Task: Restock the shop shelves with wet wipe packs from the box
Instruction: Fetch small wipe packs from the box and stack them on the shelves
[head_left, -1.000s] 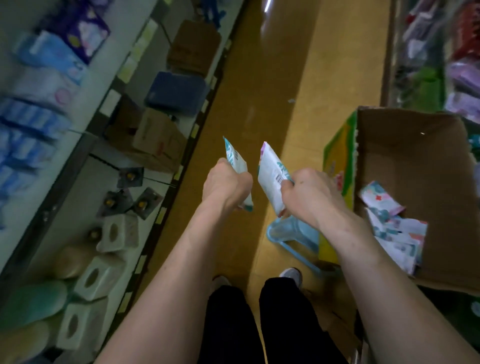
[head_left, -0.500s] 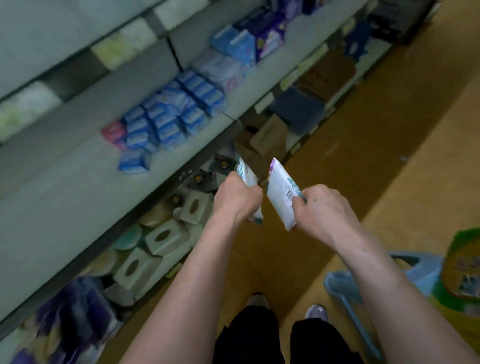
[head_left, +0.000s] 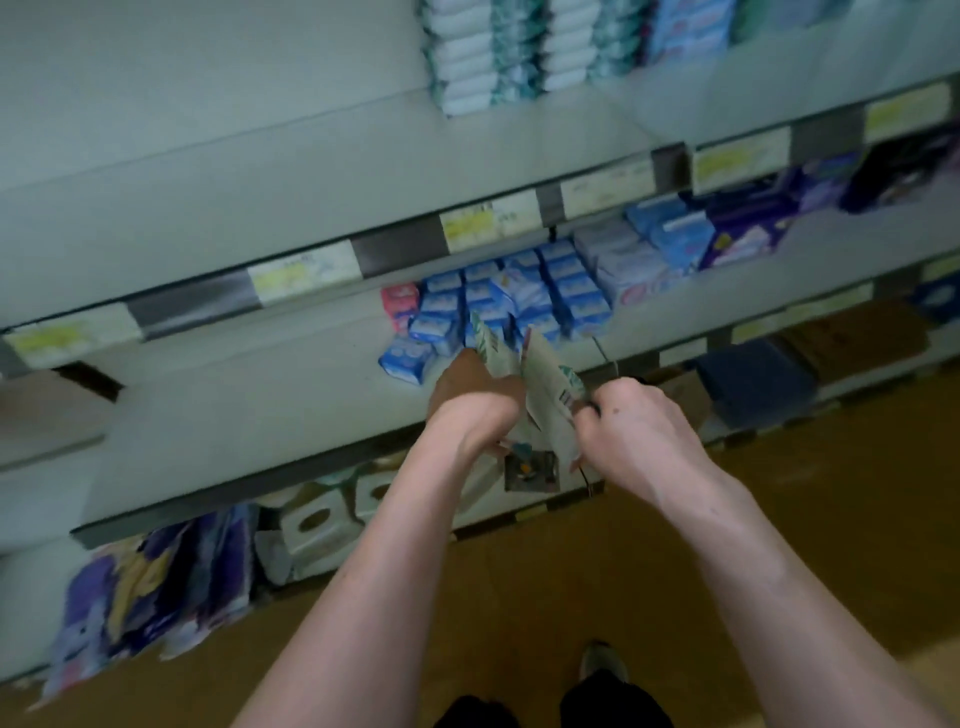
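Head view, blurred by motion, looks down at a run of shop shelves (head_left: 234, 405). Far left, on the lowest level, purple packets (head_left: 156, 587) lean out over the floor. Just right of them sit white tissue boxes (head_left: 317, 525) with oval openings. Yellow price labels (head_left: 304, 270) line the edge of the shelf above.

Further right, on the middle shelf, a pink pack (head_left: 400, 299) sits just beside a block of small blue packs (head_left: 519, 296). High above them, stacked white and teal packs (head_left: 498, 52) stand on the top shelf.

In front of the blue block the left hand (head_left: 475, 405) has its fingers curled round the left pack (head_left: 491, 345) of wet wipes, whose top end sticks up above the fist. Just beside it the right hand (head_left: 631, 431) pinches the right pack (head_left: 550, 389) at its edge, tilted toward the other. Whether the 2 packs touch cannot be told. Both are held in the air over the front edge of the middle shelf.

To the right, on a low shelf, are a dark blue box (head_left: 753, 379) and a brown carton (head_left: 857, 338). 1 shoe (head_left: 600, 660) shows on the brown floor (head_left: 831, 519).
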